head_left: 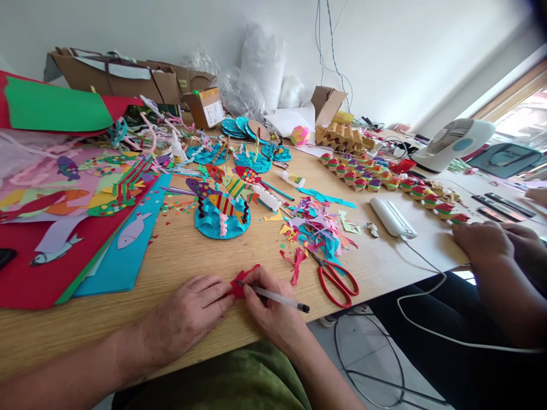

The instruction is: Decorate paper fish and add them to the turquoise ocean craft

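My left hand (188, 310) lies on the wooden table (192, 256) near its front edge, fingertips pressing on a small red paper piece (240, 285). My right hand (267, 302) is closed around a white pen (277, 297), whose tip rests on that red piece. Red-handled scissors (335, 279) lie just to the right of my right hand. Behind them is a heap of coloured paper scraps (316, 228).
A blue paper disc with striped fish (222, 213) stands mid-table. Red and blue sheets with paper fish (77, 239) cover the left. Another person's hands (491, 242) rest at the right edge, near a white device with a cable (392, 217), painted egg-carton pieces (384, 182) and a fan (453, 142).
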`<action>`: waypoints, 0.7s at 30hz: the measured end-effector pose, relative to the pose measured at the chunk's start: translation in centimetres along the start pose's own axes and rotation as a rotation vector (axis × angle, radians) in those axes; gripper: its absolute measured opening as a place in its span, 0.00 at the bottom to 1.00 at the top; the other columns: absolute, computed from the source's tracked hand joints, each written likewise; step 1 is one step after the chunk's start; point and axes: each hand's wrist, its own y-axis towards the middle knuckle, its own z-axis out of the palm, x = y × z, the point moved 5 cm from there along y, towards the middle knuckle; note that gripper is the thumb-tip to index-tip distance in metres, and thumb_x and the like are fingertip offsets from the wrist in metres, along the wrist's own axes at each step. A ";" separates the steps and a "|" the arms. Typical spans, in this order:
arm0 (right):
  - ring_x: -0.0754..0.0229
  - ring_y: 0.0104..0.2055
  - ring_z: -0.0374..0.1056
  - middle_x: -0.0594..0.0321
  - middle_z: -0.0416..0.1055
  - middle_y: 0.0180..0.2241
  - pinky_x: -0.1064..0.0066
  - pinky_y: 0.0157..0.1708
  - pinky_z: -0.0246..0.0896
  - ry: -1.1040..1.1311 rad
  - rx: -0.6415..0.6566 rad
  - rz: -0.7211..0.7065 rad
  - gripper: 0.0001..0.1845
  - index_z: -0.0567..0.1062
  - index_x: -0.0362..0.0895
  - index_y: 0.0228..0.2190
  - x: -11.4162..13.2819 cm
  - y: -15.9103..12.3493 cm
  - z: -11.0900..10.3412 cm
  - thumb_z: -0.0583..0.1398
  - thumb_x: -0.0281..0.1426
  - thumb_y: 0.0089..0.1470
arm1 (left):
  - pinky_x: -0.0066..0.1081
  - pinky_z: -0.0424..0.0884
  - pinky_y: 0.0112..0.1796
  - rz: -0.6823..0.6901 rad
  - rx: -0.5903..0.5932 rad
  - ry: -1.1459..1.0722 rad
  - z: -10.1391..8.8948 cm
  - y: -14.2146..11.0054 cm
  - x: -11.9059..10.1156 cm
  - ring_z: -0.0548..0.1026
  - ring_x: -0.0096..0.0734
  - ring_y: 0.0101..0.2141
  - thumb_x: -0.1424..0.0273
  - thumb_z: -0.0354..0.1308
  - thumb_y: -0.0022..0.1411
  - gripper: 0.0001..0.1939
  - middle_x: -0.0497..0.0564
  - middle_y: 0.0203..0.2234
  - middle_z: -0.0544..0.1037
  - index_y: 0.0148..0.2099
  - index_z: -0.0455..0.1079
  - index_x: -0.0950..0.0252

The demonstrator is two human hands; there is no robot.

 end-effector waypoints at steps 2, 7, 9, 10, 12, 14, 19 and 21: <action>0.65 0.25 0.63 0.65 0.70 0.24 0.74 0.26 0.55 -0.009 -0.003 -0.002 0.05 0.69 0.45 0.26 0.1 0.0 0.0 0.55 0.23 0.50 | 0.35 0.70 0.46 0.000 0.008 0.000 -0.1 0.0 -0.1 0.70 0.36 0.44 0.77 0.39 0.68 0.18 0.54 0.40 0.77 0.46 0.71 0.69; 0.64 0.26 0.64 0.64 0.72 0.26 0.73 0.27 0.56 -0.019 0.009 0.005 0.05 0.69 0.45 0.27 0.0 0.0 0.1 0.55 0.24 0.50 | 0.36 0.69 0.46 -0.005 0.017 -0.008 0.1 -0.2 -0.1 0.69 0.37 0.45 0.78 0.41 0.66 0.17 0.54 0.42 0.76 0.47 0.71 0.69; 0.64 0.26 0.64 0.65 0.72 0.26 0.73 0.27 0.56 -0.016 0.012 0.006 0.05 0.70 0.45 0.27 0.0 0.0 0.1 0.55 0.24 0.51 | 0.37 0.69 0.46 -0.003 0.023 -0.008 0.3 -0.3 0.0 0.69 0.37 0.45 0.78 0.42 0.66 0.17 0.55 0.42 0.76 0.48 0.70 0.69; 0.64 0.26 0.64 0.65 0.72 0.26 0.73 0.27 0.56 -0.015 0.013 0.007 0.05 0.70 0.45 0.28 0.0 0.0 0.1 0.55 0.24 0.51 | 0.37 0.68 0.46 -0.001 0.027 -0.008 0.4 -0.4 0.0 0.69 0.37 0.45 0.78 0.42 0.66 0.17 0.55 0.42 0.76 0.48 0.70 0.69; 0.64 0.26 0.64 0.65 0.71 0.26 0.73 0.27 0.56 -0.016 0.012 0.012 0.05 0.70 0.45 0.27 -0.1 0.0 0.1 0.55 0.24 0.51 | 0.37 0.68 0.46 0.001 0.026 -0.004 0.5 -0.4 0.0 0.69 0.38 0.45 0.78 0.41 0.66 0.17 0.55 0.42 0.76 0.48 0.70 0.69; 0.64 0.26 0.64 0.65 0.71 0.25 0.73 0.27 0.56 -0.020 0.011 0.014 0.05 0.70 0.45 0.27 -0.1 0.0 0.1 0.55 0.24 0.51 | 0.37 0.68 0.46 0.002 0.020 -0.003 0.5 -0.3 0.0 0.69 0.38 0.45 0.77 0.41 0.67 0.17 0.55 0.42 0.76 0.48 0.70 0.69; 0.64 0.26 0.64 0.64 0.71 0.26 0.73 0.27 0.55 -0.014 0.013 0.011 0.05 0.69 0.45 0.27 -0.2 0.0 0.1 0.55 0.24 0.51 | 0.37 0.68 0.47 -0.002 0.027 -0.009 0.4 -0.3 0.0 0.69 0.38 0.45 0.78 0.42 0.66 0.16 0.55 0.42 0.75 0.48 0.70 0.69; 0.64 0.26 0.64 0.65 0.71 0.26 0.73 0.27 0.55 -0.004 0.016 0.011 0.05 0.69 0.45 0.27 -0.3 0.0 0.1 0.55 0.24 0.51 | 0.37 0.68 0.47 -0.002 0.031 -0.012 0.5 -0.3 0.0 0.69 0.38 0.45 0.78 0.43 0.65 0.16 0.55 0.42 0.75 0.48 0.69 0.69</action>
